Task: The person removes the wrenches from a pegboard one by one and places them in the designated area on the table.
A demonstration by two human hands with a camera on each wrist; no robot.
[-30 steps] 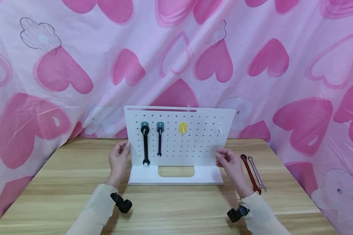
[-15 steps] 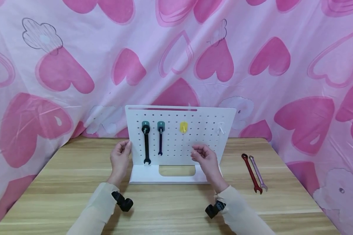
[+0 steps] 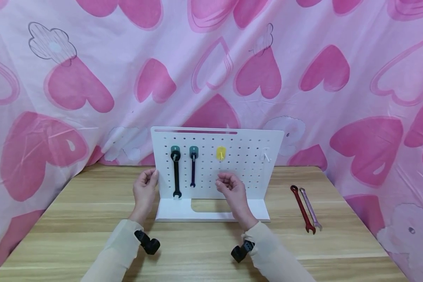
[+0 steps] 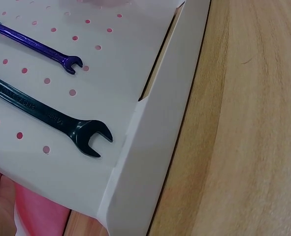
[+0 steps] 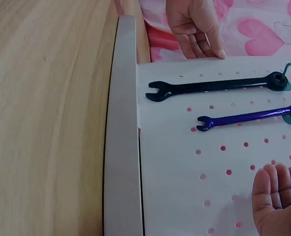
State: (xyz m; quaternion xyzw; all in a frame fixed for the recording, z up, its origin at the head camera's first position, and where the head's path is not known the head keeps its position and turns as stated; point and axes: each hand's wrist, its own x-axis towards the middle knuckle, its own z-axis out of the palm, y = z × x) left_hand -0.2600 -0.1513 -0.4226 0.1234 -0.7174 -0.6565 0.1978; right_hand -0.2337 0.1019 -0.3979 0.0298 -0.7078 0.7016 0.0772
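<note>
A white pegboard stand stands upright on the table. Two wrenches hang from green hooks on its left half: a large black combination wrench and a smaller dark purple one. My left hand is at the board's left edge, thumb and fingertips holding it; in the right wrist view the thumb lies right at that edge. My right hand, fingers loosely curled with nothing in them, is in front of the lower middle of the board, below a bare yellow hook.
On the table right of the stand lie a red wrench and a pale purple wrench, side by side. A bare white hook is on the board's right side. Behind the wooden table hangs a pink heart-patterned cloth.
My right hand has moved left from the board's right edge to in front of its middle. The left hand has stayed at the left edge, and the wrenches hang as before.
</note>
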